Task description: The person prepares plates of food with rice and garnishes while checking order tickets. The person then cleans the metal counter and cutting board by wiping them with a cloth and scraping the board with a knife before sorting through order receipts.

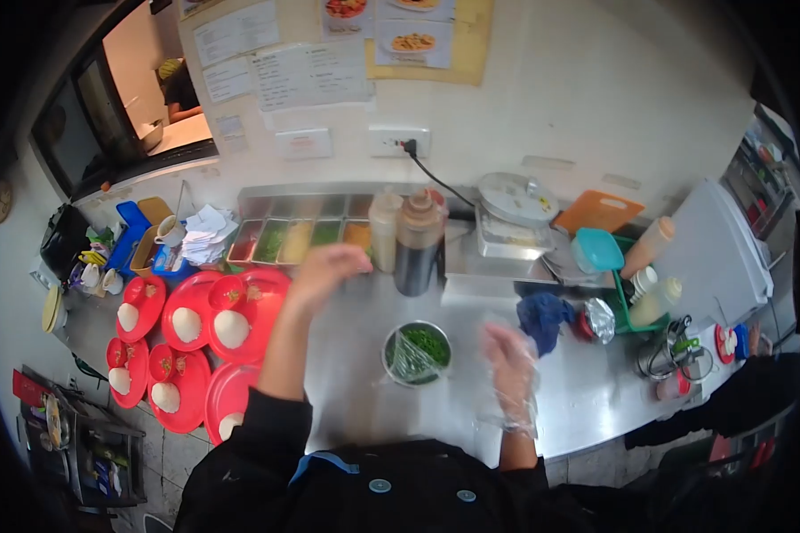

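Left hand (327, 271) and gloved right hand (511, 366), both loosely open, flank a bowl (386, 354) of greens (432, 340), its plastic (415, 357) best handled lightly.

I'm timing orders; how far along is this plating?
Rice already sits on the red plates. The gloved right hand is beside the metal bowl; neither it nor the left hand visibly holds anything. Probably left: the greens, in the bowl, partly under plastic.

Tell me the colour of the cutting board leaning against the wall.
Orange, best seen in the head view.
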The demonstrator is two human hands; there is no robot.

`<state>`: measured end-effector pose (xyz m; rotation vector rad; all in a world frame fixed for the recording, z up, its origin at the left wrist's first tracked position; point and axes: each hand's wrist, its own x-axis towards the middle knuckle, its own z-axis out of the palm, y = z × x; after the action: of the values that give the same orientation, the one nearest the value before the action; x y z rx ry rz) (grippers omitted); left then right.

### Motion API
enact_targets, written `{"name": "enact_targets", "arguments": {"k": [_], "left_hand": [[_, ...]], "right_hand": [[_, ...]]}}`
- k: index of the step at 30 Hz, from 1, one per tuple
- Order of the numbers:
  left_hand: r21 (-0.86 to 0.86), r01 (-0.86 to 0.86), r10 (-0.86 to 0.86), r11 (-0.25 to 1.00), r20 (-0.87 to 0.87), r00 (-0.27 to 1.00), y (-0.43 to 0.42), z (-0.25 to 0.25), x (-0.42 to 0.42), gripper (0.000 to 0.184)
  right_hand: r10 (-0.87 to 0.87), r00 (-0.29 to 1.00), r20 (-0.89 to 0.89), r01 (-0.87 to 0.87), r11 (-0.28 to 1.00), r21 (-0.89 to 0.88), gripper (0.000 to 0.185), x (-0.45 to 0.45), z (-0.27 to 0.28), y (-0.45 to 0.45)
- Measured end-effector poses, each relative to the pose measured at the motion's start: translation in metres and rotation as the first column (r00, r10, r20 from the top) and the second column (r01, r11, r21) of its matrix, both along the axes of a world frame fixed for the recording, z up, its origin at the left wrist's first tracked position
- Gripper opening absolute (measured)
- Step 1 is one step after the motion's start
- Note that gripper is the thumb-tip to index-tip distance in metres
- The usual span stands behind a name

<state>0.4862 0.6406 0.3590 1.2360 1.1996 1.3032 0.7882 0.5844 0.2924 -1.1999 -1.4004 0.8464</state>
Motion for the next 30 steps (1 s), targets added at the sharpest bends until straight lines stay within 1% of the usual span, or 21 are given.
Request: {"name": "enact_targets", "arguments": {"k": [2,3,4,5,6,7,8,9,10,12,13,14,19,20,22,23,24,25,26,28,30], "left_hand": [[0.034,0.187,-0.186,0.982,-0.03,0.982,-0.039,0.019,0.047,0.016],[0.024,0.201,-0.201,0.979,-0.025,0.979,-0.054,0.029,0.065,0.016],[0.07,0.232,-0.213,0.97,-0.207,0.955,-0.068,0.04,0.08,0.016],[0.113,0.268,-0.207,0.957,-0.381,0.901,-0.079,0.048,0.091,0.016],[0.108,0.273,-0.216,0.956,-0.373,0.902,-0.088,0.055,0.099,0.016],[0.18,0.265,-0.149,0.947,-0.485,0.862,-0.095,0.061,0.104,0.015],[0.253,0.261,-0.067,0.931,-0.587,0.807,-0.1,0.065,0.109,0.014],[0.317,0.257,-0.014,0.913,-0.603,0.797,-0.104,0.065,0.113,0.013],[0.322,0.251,-0.006,0.913,-0.604,0.797,-0.108,0.067,0.116,0.013],[0.415,0.294,0.052,0.861,-0.647,0.761,-0.115,0.069,0.12,0.011],[0.415,0.293,0.056,0.861,-0.65,0.758,-0.117,0.071,0.122,0.011],[0.394,0.304,0.024,0.867,-0.645,0.764,-0.119,0.073,0.125,0.011],[0.305,0.357,-0.106,0.883,-0.612,0.783,-0.119,0.07,0.133,0.011],[0.289,0.362,-0.133,0.886,-0.589,0.797,-0.119,0.068,0.134,0.01],[0.272,0.367,-0.161,0.889,-0.565,0.809,-0.119,0.065,0.135,0.01],[0.203,0.325,-0.212,0.923,-0.436,0.874,-0.119,0.063,0.135,0.011],[0.126,0.291,-0.245,0.948,-0.295,0.924,-0.12,0.062,0.134,0.011],[0.127,0.289,-0.242,0.949,-0.295,0.924,-0.12,0.064,0.134,0.011],[0.127,0.274,-0.222,0.953,-0.317,0.922,-0.121,0.066,0.133,0.011],[0.125,0.258,-0.203,0.958,-0.339,0.919,-0.122,0.067,0.133,0.011],[0.208,0.166,-0.101,0.964,-0.291,0.951,-0.123,0.065,0.136,0.011]], "right_hand": [[0.154,0.974,0.166,-0.178,0.974,0.142,0.025,-0.015,0.044,-0.006],[0.23,0.973,0.035,-0.233,0.965,0.122,0.026,-0.021,0.061,-0.01],[0.3,0.949,-0.098,-0.289,0.951,0.114,0.028,-0.024,0.074,-0.015],[0.29,0.952,-0.096,-0.28,0.954,0.105,0.028,-0.023,0.081,-0.019],[0.333,0.936,-0.115,-0.322,0.941,0.101,0.026,-0.022,0.087,-0.023],[0.379,0.916,-0.134,-0.368,0.924,0.102,0.025,-0.019,0.091,-0.028],[0.38,0.916,-0.131,-0.369,0.924,0.101,0.025,-0.016,0.093,-0.033],[0.384,0.912,-0.148,-0.373,0.923,0.093,0.025,-0.013,0.094,-0.038],[0.39,0.906,-0.165,-0.38,0.921,0.086,0.024,-0.011,0.095,-0.043],[0.371,0.917,-0.145,-0.359,0.927,0.107,0.023,-0.009,0.099,-0.054],[0.343,0.93,-0.129,-0.328,0.937,0.122,0.022,-0.009,0.1,-0.057],[0.343,0.93,-0.134,-0.328,0.937,0.123,0.022,-0.008,0.099,-0.06],[0.265,0.953,-0.146,-0.216,0.935,0.281,0.012,-0.002,0.095,-0.067],[0.261,0.954,-0.146,-0.213,0.936,0.279,0.012,-0.002,0.094,-0.069],[0.129,0.883,-0.452,-0.061,0.985,0.162,0.009,-0.004,0.093,-0.074],[0.128,0.883,-0.452,-0.061,0.985,0.161,0.009,-0.002,0.094,-0.075],[0.106,0.86,-0.499,-0.061,0.993,0.106,0.008,0.002,0.097,-0.076],[0.084,0.836,-0.542,-0.066,0.996,0.051,0.007,0.003,0.099,-0.077],[0.086,0.835,-0.543,-0.069,0.996,0.052,0.007,0.004,0.101,-0.078],[0.158,0.839,-0.521,-0.17,0.985,0.025,0.009,0.004,0.104,-0.08],[0.162,0.835,-0.526,-0.168,0.985,0.038,0.011,0.001,0.104,-0.081]]}}
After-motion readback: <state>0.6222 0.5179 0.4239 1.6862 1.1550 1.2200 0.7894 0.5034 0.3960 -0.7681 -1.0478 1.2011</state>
